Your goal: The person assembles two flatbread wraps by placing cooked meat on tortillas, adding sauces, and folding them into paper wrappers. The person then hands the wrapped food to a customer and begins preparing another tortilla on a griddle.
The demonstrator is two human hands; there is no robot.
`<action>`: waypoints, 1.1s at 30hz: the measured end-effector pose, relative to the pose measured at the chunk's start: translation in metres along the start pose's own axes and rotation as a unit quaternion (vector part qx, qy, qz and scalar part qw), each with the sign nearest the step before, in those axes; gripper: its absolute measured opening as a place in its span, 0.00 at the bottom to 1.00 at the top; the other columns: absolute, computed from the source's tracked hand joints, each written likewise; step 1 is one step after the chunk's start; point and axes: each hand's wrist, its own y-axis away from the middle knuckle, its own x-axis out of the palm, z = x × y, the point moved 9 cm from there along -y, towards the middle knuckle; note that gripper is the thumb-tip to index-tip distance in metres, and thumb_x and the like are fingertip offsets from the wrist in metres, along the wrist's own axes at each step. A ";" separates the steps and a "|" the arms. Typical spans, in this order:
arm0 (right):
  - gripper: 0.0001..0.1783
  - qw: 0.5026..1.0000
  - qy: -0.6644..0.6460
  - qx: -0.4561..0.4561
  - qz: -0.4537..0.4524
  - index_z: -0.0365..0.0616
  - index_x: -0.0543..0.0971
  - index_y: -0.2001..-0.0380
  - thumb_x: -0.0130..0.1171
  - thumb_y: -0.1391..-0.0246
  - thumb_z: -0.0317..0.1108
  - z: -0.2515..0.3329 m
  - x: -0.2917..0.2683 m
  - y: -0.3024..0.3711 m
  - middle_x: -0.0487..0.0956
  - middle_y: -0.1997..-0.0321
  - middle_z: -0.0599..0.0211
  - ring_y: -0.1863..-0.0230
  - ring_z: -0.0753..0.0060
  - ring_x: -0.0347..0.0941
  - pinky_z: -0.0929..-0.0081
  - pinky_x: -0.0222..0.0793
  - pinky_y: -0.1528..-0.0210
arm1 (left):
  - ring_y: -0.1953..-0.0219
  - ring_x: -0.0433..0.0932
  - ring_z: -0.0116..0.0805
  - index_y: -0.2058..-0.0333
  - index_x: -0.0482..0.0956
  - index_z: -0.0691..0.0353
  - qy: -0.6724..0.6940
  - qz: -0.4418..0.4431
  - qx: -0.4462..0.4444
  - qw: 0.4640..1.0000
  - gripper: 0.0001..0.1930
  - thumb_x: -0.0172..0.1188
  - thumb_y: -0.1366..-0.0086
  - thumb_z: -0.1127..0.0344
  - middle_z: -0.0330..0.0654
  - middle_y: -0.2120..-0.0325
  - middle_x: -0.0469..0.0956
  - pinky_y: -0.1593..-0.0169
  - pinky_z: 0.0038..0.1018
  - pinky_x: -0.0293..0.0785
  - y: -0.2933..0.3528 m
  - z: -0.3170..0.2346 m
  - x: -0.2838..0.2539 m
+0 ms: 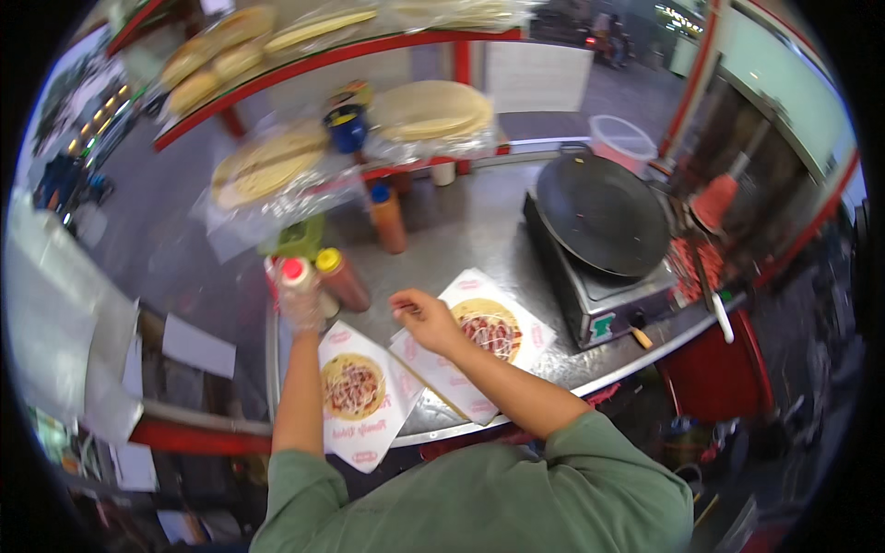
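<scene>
My left hand [302,311], in a clear plastic glove, is wrapped around a pale squeeze bottle [294,270] with a red cap. The bottle stands upright at the left edge of the steel counter, beside a yellow-capped bottle [342,280] of reddish sauce. My bare right hand [422,319] hovers with loosely bent fingers and holds nothing. Below my left hand lies a topped flatbread [353,387] on printed white paper [365,435]. Another topped flatbread [489,330], on its own paper, is partly hidden by my right forearm. Both carry reddish-brown filling and thin white sauce lines.
A wide black pan [604,214] sits on a stove [599,300] at the right, near red chopped filling [698,269] and a spatula [715,201]. An orange sauce bottle [388,219] stands farther back. Shelves above bear stacked flatbreads [431,109] and a blue container [347,129].
</scene>
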 end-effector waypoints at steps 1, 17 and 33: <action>0.11 1.000 -0.007 0.022 0.001 0.38 0.81 0.50 0.60 0.33 0.27 -0.004 -0.004 0.003 0.85 0.59 0.66 0.56 0.77 0.81 0.76 0.77 0.51 | 0.41 0.77 0.55 0.33 0.66 0.64 0.048 0.005 -0.039 0.998 0.44 0.75 0.42 0.50 0.57 0.40 0.76 0.38 0.44 0.74 0.004 -0.004 -0.003; 0.10 0.965 -0.071 0.103 0.232 0.38 0.84 0.54 0.58 0.31 0.31 -0.028 -0.089 0.214 0.86 0.61 0.66 0.61 0.76 0.82 0.72 0.79 0.54 | 0.46 0.81 0.54 0.43 0.77 0.71 0.068 0.403 -0.061 0.911 0.21 0.54 0.24 0.58 0.61 0.49 0.81 0.41 0.40 0.76 0.183 -0.197 -0.043; 0.12 0.998 0.041 0.018 -0.042 0.39 0.85 0.57 0.64 0.36 0.37 -0.030 -0.176 0.033 0.87 0.61 0.58 0.57 0.66 0.83 0.70 0.76 0.49 | 0.64 0.78 0.27 0.63 0.83 0.64 0.197 0.426 -0.421 0.776 0.08 0.64 0.29 0.65 0.41 0.68 0.83 0.55 0.25 0.76 0.215 -0.199 0.030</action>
